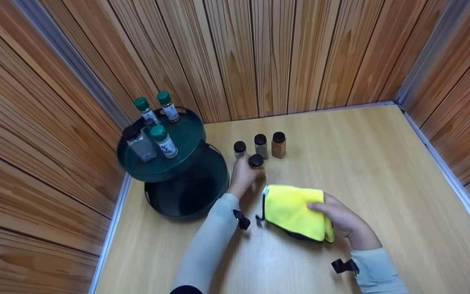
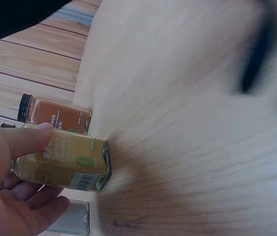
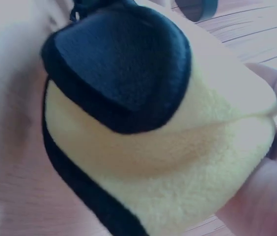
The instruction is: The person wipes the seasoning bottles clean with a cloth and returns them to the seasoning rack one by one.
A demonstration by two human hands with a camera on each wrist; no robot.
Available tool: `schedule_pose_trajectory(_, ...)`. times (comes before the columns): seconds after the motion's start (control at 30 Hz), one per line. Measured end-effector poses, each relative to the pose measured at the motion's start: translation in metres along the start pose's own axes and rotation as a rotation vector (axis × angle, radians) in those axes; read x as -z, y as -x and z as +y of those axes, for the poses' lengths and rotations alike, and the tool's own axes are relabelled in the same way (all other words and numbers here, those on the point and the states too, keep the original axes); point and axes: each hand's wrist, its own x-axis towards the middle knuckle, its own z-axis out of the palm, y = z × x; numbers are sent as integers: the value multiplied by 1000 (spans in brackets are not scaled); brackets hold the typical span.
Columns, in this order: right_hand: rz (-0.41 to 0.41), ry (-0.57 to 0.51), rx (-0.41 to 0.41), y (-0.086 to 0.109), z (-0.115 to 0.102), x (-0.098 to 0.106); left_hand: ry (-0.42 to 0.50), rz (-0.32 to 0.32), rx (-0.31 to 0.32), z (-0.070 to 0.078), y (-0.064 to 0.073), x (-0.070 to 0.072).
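My left hand (image 1: 243, 176) grips a spice jar (image 2: 72, 164) labelled turmeric powder, with a dark cap and yellow-brown contents. The thumb lies along its near side in the left wrist view, the fingers beneath. Whether its base touches the table cannot be told. Just behind it stand a grey-looking jar (image 1: 260, 148), an orange-brown jar (image 1: 278, 148) and another dark-capped jar (image 1: 240, 148), partly hidden by the hand. My right hand (image 1: 345, 222) holds a folded yellow cloth (image 1: 294, 210) by its right side, thumb on top. Dark edging and a dark underside (image 3: 124, 73) show on the cloth.
A dark green two-tier round rack (image 1: 190, 141) stands to the left. Its upper tier bears several jars, including a green-capped jar (image 1: 165, 143) and a larger dark-capped jar (image 1: 142, 146). Wood-panelled walls (image 1: 271, 57) enclose the table (image 1: 361, 163) at the back and sides.
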Motion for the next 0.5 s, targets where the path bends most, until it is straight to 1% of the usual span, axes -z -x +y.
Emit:
schedule_pose_trajectory(0.13, 65, -132, 18, 2, -6, 3, -25, 11, -2, -2, 4, 1)
schedule_pose_trajectory(0.2, 109, -174, 26, 4, -10, 4, -30, 9, -2, -2, 6, 2)
schedule_pose_trajectory(0.23, 133, -189, 31, 4, -11, 4, -30, 10, -11, -2, 8, 3)
schedule_pose_trajectory(0.3, 176, -216, 40, 5, -15, 4, -34, 27, -56, -2, 12, 4)
schedule_pose_trajectory(0.4, 230, -261, 76, 6, -19, 5, -25, 50, -125, -1, 18, 6)
schedule_pose_trajectory(0.47, 262, -302, 108, 5, -22, 6, -11, 52, -139, 2, 22, 8)
schedule_pose_trajectory(0.5, 281, -330, 128, 5, -23, 6, 1, 44, -129, 4, 24, 8)
